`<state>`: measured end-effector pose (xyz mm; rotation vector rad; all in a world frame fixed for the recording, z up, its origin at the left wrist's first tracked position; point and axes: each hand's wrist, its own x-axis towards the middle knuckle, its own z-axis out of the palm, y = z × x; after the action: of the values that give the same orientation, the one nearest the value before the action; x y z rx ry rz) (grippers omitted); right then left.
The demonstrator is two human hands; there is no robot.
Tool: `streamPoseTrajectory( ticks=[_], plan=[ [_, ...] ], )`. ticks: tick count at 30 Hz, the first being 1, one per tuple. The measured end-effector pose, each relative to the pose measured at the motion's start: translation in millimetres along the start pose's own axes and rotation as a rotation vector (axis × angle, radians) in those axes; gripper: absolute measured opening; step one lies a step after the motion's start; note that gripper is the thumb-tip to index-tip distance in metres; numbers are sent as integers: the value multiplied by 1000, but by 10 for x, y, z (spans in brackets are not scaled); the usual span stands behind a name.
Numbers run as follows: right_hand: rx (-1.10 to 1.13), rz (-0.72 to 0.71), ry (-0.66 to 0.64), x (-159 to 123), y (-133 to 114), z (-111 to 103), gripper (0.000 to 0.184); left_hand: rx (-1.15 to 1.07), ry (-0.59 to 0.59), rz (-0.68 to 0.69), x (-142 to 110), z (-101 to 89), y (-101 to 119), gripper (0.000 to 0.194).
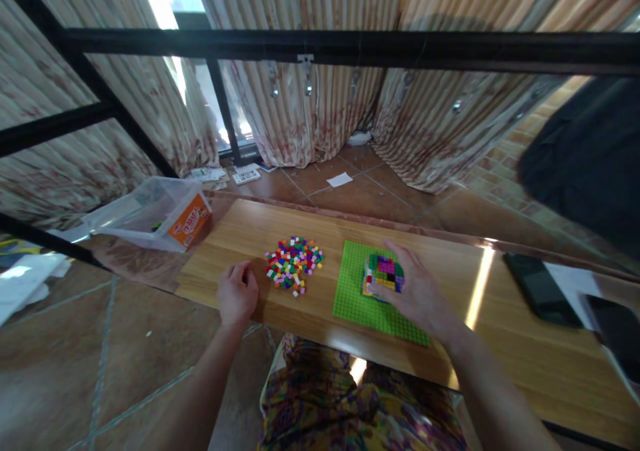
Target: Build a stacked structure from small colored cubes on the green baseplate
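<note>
My left hand rests at the near edge of the wooden table, just left of a loose pile of small coloured toy bricks. Its fingers are curled in, and whatever they may hold is hidden. A green studded baseplate lies right of the pile. On it stands a square, multicoloured brick build. My right hand grips this build from the right, thumb along the near side and fingers at the far side, covering its right part.
A clear plastic tub with an orange label stands beyond the table's left end. Farther right on the table lie a dark phone, white paper and another dark device. A black metal rail crosses beyond the table, before curtains.
</note>
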<state>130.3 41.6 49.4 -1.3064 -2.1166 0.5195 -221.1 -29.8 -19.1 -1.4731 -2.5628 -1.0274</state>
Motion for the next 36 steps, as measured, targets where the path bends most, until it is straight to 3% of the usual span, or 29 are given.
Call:
streamPoseTrajectory(
  ticks=[2,5,10,16,22,26,32,36],
  plan=[
    [72,-8,63,4,-211,129,55,-6,5,-1,-4,5,3,32],
    [150,-42,7,55,-451,481,29,-15,22,9,-10,21,-9,31],
    [-27,93,-13,332,-506,1099,31,-24,29,17,-20,34,-29,32],
    [-94,136,-49,586,-421,1339,20,-20,16,8,-15,22,-11,32],
    [-90,157,-53,609,-427,1370,15,-25,18,7,-17,27,-20,30],
    [-51,148,-41,539,-534,1281,18,-16,26,27,-8,18,-29,29],
    [235,45,40,202,-688,834,23,-11,32,35,3,8,-27,29],
    [312,87,90,-20,-558,489,24,0,37,27,6,14,-30,31]
  ],
)
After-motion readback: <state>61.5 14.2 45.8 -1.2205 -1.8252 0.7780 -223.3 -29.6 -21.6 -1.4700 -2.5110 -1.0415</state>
